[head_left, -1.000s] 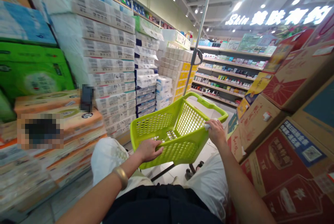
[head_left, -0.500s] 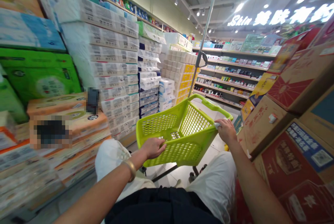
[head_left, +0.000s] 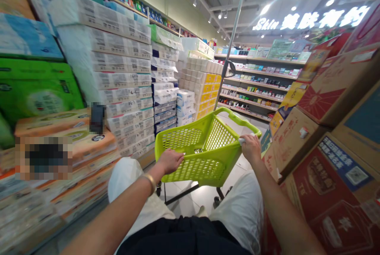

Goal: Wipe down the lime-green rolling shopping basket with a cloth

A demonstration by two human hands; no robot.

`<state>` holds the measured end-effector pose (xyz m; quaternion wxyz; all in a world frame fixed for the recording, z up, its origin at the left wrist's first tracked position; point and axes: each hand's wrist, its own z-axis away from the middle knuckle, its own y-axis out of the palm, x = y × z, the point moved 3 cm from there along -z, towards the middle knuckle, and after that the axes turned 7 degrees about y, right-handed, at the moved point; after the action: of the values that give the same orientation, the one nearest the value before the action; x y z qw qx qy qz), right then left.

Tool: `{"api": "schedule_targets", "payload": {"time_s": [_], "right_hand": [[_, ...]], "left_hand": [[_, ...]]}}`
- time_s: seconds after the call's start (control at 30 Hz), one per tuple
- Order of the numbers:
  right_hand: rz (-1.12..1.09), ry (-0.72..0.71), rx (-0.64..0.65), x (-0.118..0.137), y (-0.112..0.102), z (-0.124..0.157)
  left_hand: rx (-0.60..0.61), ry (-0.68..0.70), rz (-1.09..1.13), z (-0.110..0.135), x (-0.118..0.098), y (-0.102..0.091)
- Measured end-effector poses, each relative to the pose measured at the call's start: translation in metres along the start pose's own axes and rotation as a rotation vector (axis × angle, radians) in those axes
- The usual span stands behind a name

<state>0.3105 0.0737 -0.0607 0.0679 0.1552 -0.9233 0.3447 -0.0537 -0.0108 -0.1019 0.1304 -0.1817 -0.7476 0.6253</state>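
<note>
In front of my legs stands a bright green plastic shopping cart (head_left: 204,170) with lattice walls and dark legs on wheels. My left hand (head_left: 170,160) is closed over its near rim, fingers curled to the inner side. At the right corner, beside the cart's handle (head_left: 237,119), my right hand (head_left: 251,150) grips the rim. Something white, like a crumpled tissue (head_left: 242,140), shows at the right fingers. The cart's floor is only partly visible. A metal pole (head_left: 236,29) with a grey loop rises behind the cart; whether it is fixed to it I cannot tell.
Tall stacks of wrapped paper packs (head_left: 121,65) line the left, with orange packs (head_left: 101,142) low in front. Cardboard cartons (head_left: 297,140) are piled close on the right. Shelves of small goods (head_left: 255,82) stand at the back. Tiled floor (head_left: 203,197) shows beneath the cart.
The surroundings have shifted a little to the left in view. Both hands keep their grip on the cart's rim, and the cart has shifted slightly relative to the stacks.
</note>
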Motion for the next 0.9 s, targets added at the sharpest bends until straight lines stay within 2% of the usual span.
{"api": "schedule_targets", "payload": {"time_s": [0.27,0.4,0.5,0.6,0.73,0.8,0.9], "right_hand": [[0.013,0.043,-0.055,0.025,0.012,0.003],[0.012,0.029,-0.074,0.047,0.012,0.011],[0.045,0.026,-0.042,0.07,0.007,0.016],[0.105,0.021,0.063,0.098,-0.001,0.019],[0.146,-0.043,0.176,0.135,-0.013,0.027],[0.127,-0.097,0.201,0.151,-0.02,0.033],[0.066,-0.176,0.207,0.169,-0.036,0.045]], "left_hand": [[-0.112,-0.29,-0.067,-0.01,0.024,0.007],[-0.177,-0.321,-0.021,-0.005,0.029,0.012],[-0.228,-0.23,0.041,-0.005,0.015,0.016],[-0.315,-0.083,0.123,-0.015,-0.015,0.014],[-0.395,0.078,0.227,-0.04,-0.056,0.001],[-0.374,0.11,0.269,-0.052,-0.068,-0.004],[-0.324,0.129,0.316,-0.061,-0.074,-0.006]]}}
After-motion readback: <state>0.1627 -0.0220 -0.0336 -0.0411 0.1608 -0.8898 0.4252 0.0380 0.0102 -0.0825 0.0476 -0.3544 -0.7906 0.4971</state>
